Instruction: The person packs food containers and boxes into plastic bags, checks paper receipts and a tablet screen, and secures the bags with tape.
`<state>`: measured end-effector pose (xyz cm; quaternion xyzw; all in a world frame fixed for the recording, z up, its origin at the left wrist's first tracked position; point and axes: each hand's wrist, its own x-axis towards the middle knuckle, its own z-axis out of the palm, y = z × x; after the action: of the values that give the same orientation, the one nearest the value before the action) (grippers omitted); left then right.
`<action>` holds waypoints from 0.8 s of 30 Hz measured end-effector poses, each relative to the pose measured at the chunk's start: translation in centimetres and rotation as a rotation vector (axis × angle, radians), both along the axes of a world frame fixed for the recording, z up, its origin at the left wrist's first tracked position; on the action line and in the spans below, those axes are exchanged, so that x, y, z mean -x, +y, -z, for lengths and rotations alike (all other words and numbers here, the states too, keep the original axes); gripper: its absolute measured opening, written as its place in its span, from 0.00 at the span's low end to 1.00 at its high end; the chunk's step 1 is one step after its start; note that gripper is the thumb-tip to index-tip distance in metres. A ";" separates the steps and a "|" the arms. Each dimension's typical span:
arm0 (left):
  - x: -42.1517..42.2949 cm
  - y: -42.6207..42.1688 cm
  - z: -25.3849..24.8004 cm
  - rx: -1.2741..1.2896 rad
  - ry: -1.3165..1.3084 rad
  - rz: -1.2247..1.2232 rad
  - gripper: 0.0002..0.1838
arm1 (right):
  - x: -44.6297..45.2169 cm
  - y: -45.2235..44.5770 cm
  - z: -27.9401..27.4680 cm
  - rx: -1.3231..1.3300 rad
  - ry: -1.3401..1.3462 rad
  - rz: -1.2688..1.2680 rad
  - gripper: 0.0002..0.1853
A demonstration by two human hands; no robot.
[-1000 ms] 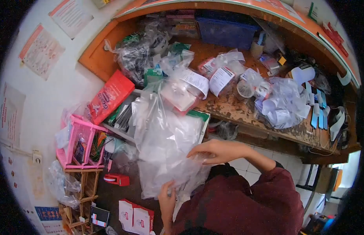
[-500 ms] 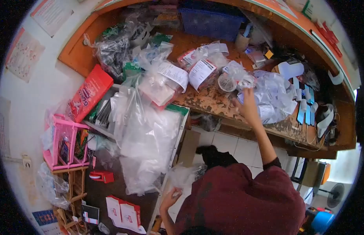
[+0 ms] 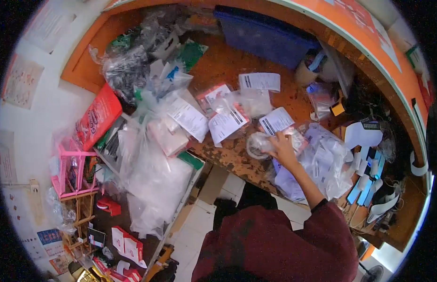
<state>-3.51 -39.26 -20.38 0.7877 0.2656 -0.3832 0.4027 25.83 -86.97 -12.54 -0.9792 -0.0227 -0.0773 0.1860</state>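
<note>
My right hand (image 3: 283,149) reaches over the table with its fingers bent and closed on a clear plastic packet (image 3: 298,140). A white printed label (image 3: 276,121) lies at its fingertips. Just left of the hand is a round clear plastic roll or bundle (image 3: 258,144). To the right, a heap of clear bags holding white papers (image 3: 317,162) lies by the forearm. Left of the hand, several bagged red-and-white packets with labels (image 3: 228,123) are grouped on the wood. My left hand is out of sight.
A blue bin (image 3: 268,37) stands at the back beside a cardboard tube (image 3: 305,73). Stacked clear bags (image 3: 155,188) cover the left side table. A pink basket (image 3: 72,174) stands at far left. Blue strips with white rolls (image 3: 366,174) lie at right.
The view has shifted and turned. My left hand, with clear plastic by it before, has dropped out of view. A label by my right hand now lies face up.
</note>
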 end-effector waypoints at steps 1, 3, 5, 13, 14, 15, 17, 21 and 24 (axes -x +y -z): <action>-0.3 -0.7 -0.4 -0.004 -0.008 -0.007 0.08 | -0.4 -0.4 -0.1 0.008 0.033 -0.029 0.25; -0.6 -1.7 -1.1 -0.009 -0.018 -0.004 0.07 | -1.1 -1.7 -0.6 -0.005 0.042 -0.136 0.23; -0.8 -2.6 -1.1 -0.013 -0.026 -0.017 0.07 | -1.4 -2.9 -1.0 -0.360 0.006 -0.028 0.20; 2.0 -5.3 1.4 -0.008 -0.038 -0.123 0.07 | -7.7 -5.2 -24.9 -0.102 -0.523 -0.308 0.17; 2.3 -5.0 2.0 -0.007 -0.042 -0.124 0.06 | -9.5 -5.6 -28.8 -0.133 -0.706 -0.206 0.15; 2.6 -4.7 2.6 -0.007 -0.040 -0.130 0.06 | -11.3 -6.0 -32.7 -0.168 -0.876 -0.100 0.13; 2.9 -4.0 3.5 -0.006 -0.042 -0.147 0.06 | -13.9 -4.5 -41.4 -0.510 -0.716 0.012 0.16; 3.7 -4.0 5.3 -0.011 -0.037 -0.203 0.06 | -25.0 -10.3 -52.7 -0.440 -0.716 0.036 0.22; 3.6 -4.3 6.6 -0.006 -0.053 -0.242 0.06 | -29.8 -11.9 -57.2 -0.247 -0.582 0.049 0.30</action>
<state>-7.09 -43.55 -27.01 0.7608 0.3492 -0.3099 0.4508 55.68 -98.91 44.70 -0.8864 -0.0421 -0.3608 0.2871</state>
